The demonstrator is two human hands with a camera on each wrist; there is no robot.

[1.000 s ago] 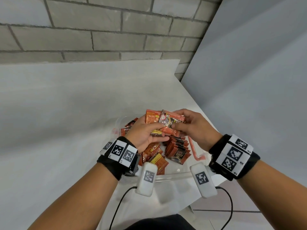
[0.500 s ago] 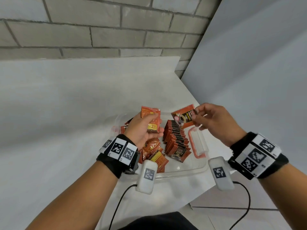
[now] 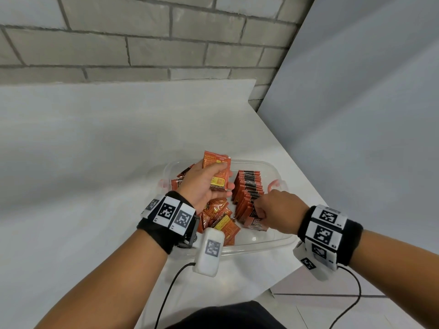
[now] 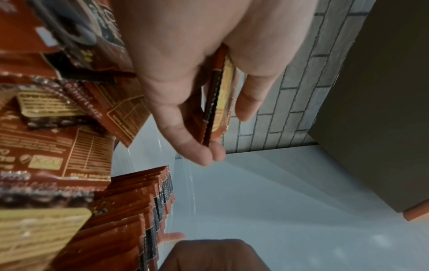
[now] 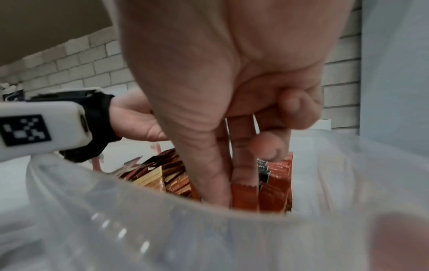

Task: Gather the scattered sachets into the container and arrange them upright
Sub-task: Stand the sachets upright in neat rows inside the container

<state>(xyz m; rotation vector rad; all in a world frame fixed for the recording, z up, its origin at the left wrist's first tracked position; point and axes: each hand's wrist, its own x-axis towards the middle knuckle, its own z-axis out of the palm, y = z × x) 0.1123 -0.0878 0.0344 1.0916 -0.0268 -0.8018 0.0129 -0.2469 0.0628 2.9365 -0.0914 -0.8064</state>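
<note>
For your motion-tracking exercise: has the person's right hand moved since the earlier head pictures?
Yes. The right hand has come down from above the container's pink handle to the near end of the upright sachet row inside the container.

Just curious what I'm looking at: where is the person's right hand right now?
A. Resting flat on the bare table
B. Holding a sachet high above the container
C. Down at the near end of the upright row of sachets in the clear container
C: the right hand reaches into the clear container, its fingers among the upright row of sachets.
</note>
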